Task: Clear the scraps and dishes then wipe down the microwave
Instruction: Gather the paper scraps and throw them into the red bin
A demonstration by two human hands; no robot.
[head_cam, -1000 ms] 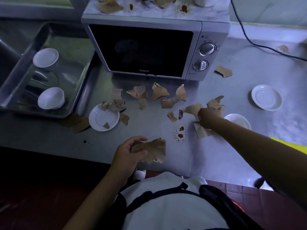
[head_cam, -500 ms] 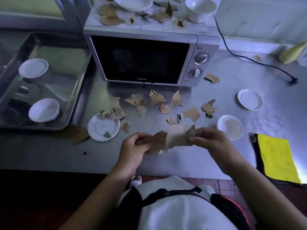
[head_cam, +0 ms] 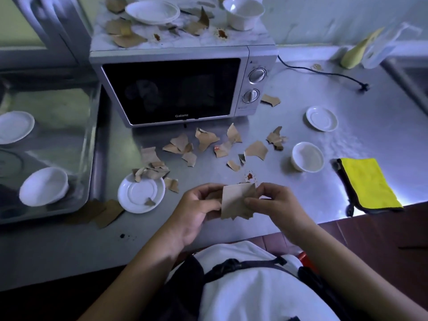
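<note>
Your left hand (head_cam: 196, 209) and right hand (head_cam: 275, 205) meet low in the centre of the frame. Both pinch one stack of torn brown paper scraps (head_cam: 236, 202) just above the near edge of the steel counter (head_cam: 370, 126), fingers curled on its sides.

You look to be in the scrap-gathering step, with most of the task ahead. The next move likely calls for passing the stack to one hand so the other can reach the loose scraps (head_cam: 206, 140), scattered mid-frame in front of the microwave (head_cam: 171, 89). No bin shows, so you will need somewhere to drop them.

A red sauce spot (head_cam: 249, 176) lies just beyond your hands; dragging paper through it could smear it. At lower left of centre, a saucer (head_cam: 139, 195) carries scraps on its rim, and a small bowl (head_cam: 308, 157) and a second saucer (head_cam: 322, 118) sit right of the pile.

On the microwave top, a white plate (head_cam: 152, 12), a white cup (head_cam: 243, 15), more scraps and red stains (head_cam: 221, 33) await. The steel tray (head_cam: 97, 135) at left holds two white dishes. The yellow cloth (head_cam: 368, 181) waits at the right counter edge.
</note>
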